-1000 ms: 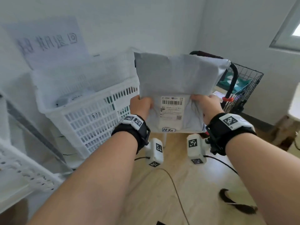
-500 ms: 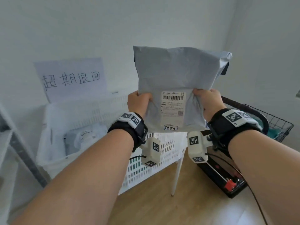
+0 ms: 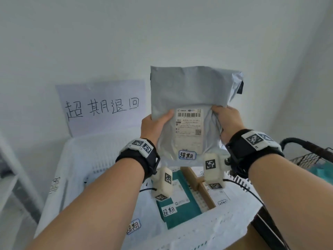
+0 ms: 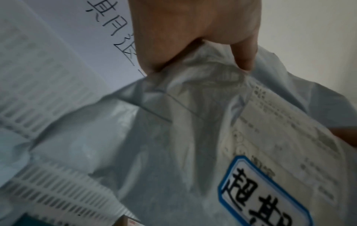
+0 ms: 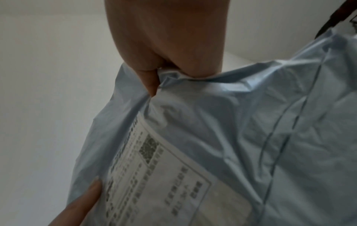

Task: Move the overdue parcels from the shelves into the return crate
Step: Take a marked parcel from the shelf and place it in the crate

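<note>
I hold a grey plastic mailer parcel [image 3: 191,94] upright in front of me, above the white slatted return crate [image 3: 86,159]. A white shipping label and a blue-bordered handwritten sticker [image 3: 187,155] are on its front. My left hand [image 3: 155,123] grips the parcel's left edge, thumb on the front. My right hand [image 3: 225,121] grips its right edge. The wrist views show the parcel [image 4: 173,145] [image 5: 251,137] pinched and crumpled between thumb and fingers. In the crate lie a teal parcel [image 3: 182,201], a brown box [image 3: 203,188] and pale mailers with similar stickers.
A handwritten paper sign [image 3: 102,105] is fixed to the wall behind the crate. A black wire trolley [image 3: 310,154] stands to the right. A grey shelf upright [image 3: 16,174] runs at the far left. White walls close in behind and right.
I have carried the parcel left from the trolley side to over the crate. The crate's inside and its parcels have come into view below my wrists. My grip is unchanged.
</note>
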### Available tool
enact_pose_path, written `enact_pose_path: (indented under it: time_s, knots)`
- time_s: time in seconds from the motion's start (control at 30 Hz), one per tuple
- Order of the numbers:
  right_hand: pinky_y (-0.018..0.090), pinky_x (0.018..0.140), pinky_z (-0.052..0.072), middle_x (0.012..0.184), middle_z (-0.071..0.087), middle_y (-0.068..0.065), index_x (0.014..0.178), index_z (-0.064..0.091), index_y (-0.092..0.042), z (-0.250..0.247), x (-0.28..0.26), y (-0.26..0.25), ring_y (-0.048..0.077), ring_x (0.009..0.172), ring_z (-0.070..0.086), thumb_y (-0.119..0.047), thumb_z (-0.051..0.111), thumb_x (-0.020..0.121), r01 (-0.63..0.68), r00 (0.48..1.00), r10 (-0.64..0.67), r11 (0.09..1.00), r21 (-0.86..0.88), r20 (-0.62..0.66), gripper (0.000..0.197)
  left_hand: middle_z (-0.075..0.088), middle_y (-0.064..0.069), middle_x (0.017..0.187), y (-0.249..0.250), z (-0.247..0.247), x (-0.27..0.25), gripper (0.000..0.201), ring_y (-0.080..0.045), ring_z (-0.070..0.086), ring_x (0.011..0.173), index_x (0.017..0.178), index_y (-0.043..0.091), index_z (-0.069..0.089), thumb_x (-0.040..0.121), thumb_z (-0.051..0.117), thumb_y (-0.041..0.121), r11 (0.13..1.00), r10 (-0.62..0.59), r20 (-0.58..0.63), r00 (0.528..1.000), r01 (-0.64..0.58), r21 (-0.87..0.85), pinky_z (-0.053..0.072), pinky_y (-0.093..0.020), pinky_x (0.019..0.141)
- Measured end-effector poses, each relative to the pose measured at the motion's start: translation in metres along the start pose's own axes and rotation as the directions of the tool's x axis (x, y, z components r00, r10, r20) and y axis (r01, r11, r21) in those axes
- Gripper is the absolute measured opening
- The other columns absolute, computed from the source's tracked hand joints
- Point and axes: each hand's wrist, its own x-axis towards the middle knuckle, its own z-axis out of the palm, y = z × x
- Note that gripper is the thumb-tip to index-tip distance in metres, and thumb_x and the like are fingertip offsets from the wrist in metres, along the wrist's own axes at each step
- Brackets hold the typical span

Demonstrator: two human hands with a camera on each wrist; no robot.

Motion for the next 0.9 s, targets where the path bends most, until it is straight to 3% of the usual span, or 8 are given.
enact_pose_path:
  time_s: [0.17,0.27,0.33,0.47,0.6,0.73,0.8,0.9]
  knots:
    - [0.041,0.089,0.055,0.1,0.07,0.017,0.098,0.064,-0.006,0.049,0.026,0.048,0.032,0.093,0.067,-0.014,0.055,0.093,-0.069,0.992,0.082,0.99,-0.12,0.101,0.013,0.076,-0.004,0.09,-0.023,-0.043,0.026,0.036,-0.023,0.073,0.086,0.097,0.012,0.072,0.068,0.087,0.027,0.996,-0.021,-0.136,0.99,0.032,0.083,0.058,-0.041,0.084]
    - [0.035,0.084,0.053,0.096,0.068,0.006,0.107,0.061,-0.008,0.071,0.032,0.072,0.024,0.09,0.065,-0.029,0.058,0.093,-0.05,0.961,0.126,0.955,-0.292,0.247,0.026,0.076,-0.009,0.091,-0.034,-0.074,0.03,0.028,-0.028,0.072,0.087,0.092,0.01,0.072,0.071,0.085,0.022,0.993,-0.033,-0.272,0.962,0.062,0.098,0.058,-0.042,0.085]
    - [0.038,0.087,0.055,0.103,0.071,0.005,0.114,0.06,-0.011,0.08,0.034,0.089,0.022,0.094,0.068,-0.038,0.068,0.087,-0.08,0.88,0.245,0.921,-0.38,0.407,0.038,0.075,-0.011,0.092,-0.04,-0.094,0.027,0.02,-0.03,0.072,0.089,0.089,0.009,0.071,0.076,0.081,0.019,0.989,-0.044,-0.348,0.936,0.089,0.115,0.058,-0.04,0.085]
    - [0.039,0.081,0.058,0.111,0.071,0.007,0.118,0.058,-0.014,0.092,0.033,0.128,0.025,0.1,0.069,-0.021,0.077,0.082,-0.098,0.603,0.52,0.801,-0.591,0.605,0.041,0.073,-0.01,0.089,-0.058,-0.133,0.017,0.011,-0.029,0.07,0.085,0.082,0.013,0.067,0.081,0.077,0.019,0.974,-0.056,-0.487,0.871,0.156,0.166,0.057,-0.035,0.08]
    - [0.046,0.082,0.059,0.113,0.07,0.014,0.121,0.057,-0.005,0.105,0.037,0.166,0.03,0.098,0.07,-0.01,0.078,0.079,-0.1,0.561,0.607,0.725,-0.681,0.563,0.047,0.073,-0.007,0.095,-0.082,-0.157,0.01,0.021,-0.028,0.069,0.09,0.089,0.012,0.068,0.08,0.076,0.03,0.915,-0.165,-0.52,0.838,0.327,0.235,0.055,-0.037,0.089]
    - [0.053,0.085,0.057,0.111,0.069,0.018,0.117,0.059,-0.003,0.116,0.028,0.197,0.035,0.098,0.069,-0.009,0.079,0.077,-0.075,0.527,0.681,0.632,-0.771,0.508,0.045,0.061,-0.011,0.124,-0.094,-0.169,-0.004,0.063,-0.031,0.059,0.116,0.126,0.003,0.055,0.076,0.076,0.036,0.773,-0.236,-0.59,0.772,0.517,0.368,0.045,-0.031,0.094]
    - [0.054,0.084,0.056,0.108,0.07,0.019,0.117,0.059,0.0,0.119,0.023,0.216,0.038,0.095,0.07,-0.013,0.083,0.071,-0.072,0.479,0.732,0.583,-0.809,0.485,0.053,0.059,-0.012,0.126,-0.097,-0.174,-0.015,0.06,-0.031,0.057,0.117,0.131,0.003,0.05,0.08,0.074,0.025,0.647,-0.301,-0.594,0.746,0.617,0.447,0.044,-0.028,0.087]
    - [0.052,0.083,0.058,0.103,0.073,0.019,0.115,0.06,0.0,0.125,0.013,0.237,0.038,0.092,0.071,-0.023,0.082,0.071,0.006,0.415,0.773,0.524,-0.852,0.479,0.054,0.061,-0.014,0.125,-0.107,-0.185,-0.028,0.054,-0.032,0.059,0.114,0.129,-0.001,0.05,0.082,0.07,0.014,0.429,-0.381,-0.604,0.7,0.712,0.555,0.05,-0.032,0.09]
